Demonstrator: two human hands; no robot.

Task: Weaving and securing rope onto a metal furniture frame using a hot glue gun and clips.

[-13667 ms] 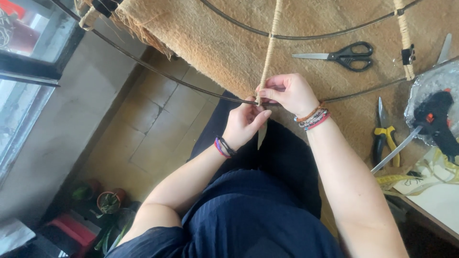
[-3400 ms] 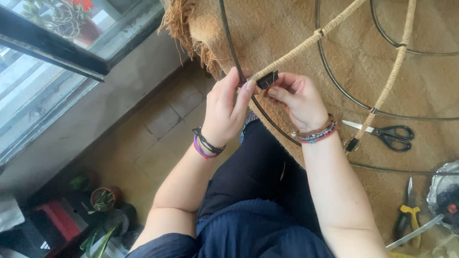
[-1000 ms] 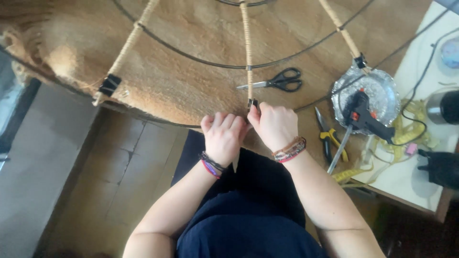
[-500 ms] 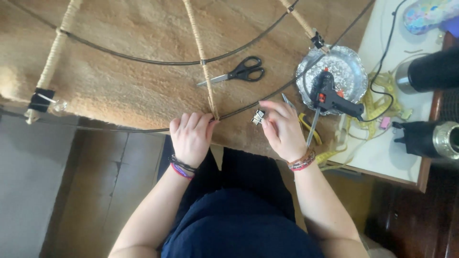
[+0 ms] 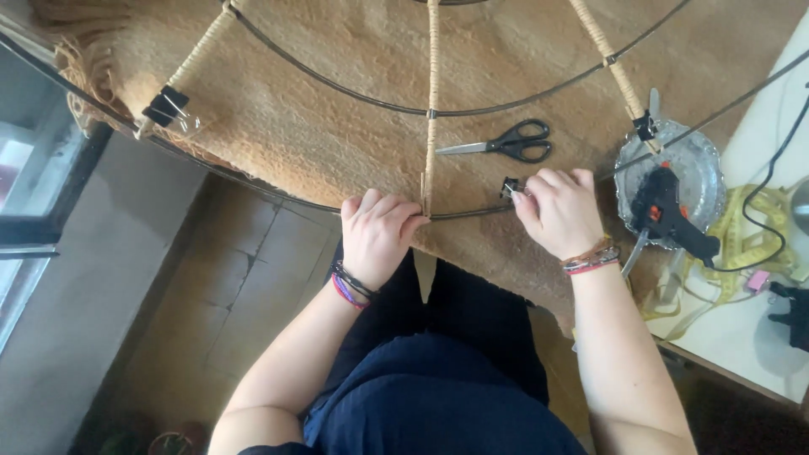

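Scissors (image 5: pixel 508 142) beyond hands, glue gun (image 5: pixel 667 211) rightward

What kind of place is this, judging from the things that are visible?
Probably a home craft workspace. A round dark wire frame with twine-wrapped spokes lies on a brown fibre mat, with black-handled scissors and a black glue gun on a foil dish nearby.

I see the dark wire frame (image 5: pixel 472 211) lying flat on the tan fringed cloth (image 5: pixel 337 76), its curved rings crossed by straight spokes bound in pale cord. The middle wrapped spoke (image 5: pixel 431 101) runs straight down to the outer ring, where my left hand (image 5: pixel 377 238) pinches its lower end. Just right of that joint, on the same ring, my right hand (image 5: pixel 560 211) grips a small black binder clip (image 5: pixel 511 187) at its fingertips.
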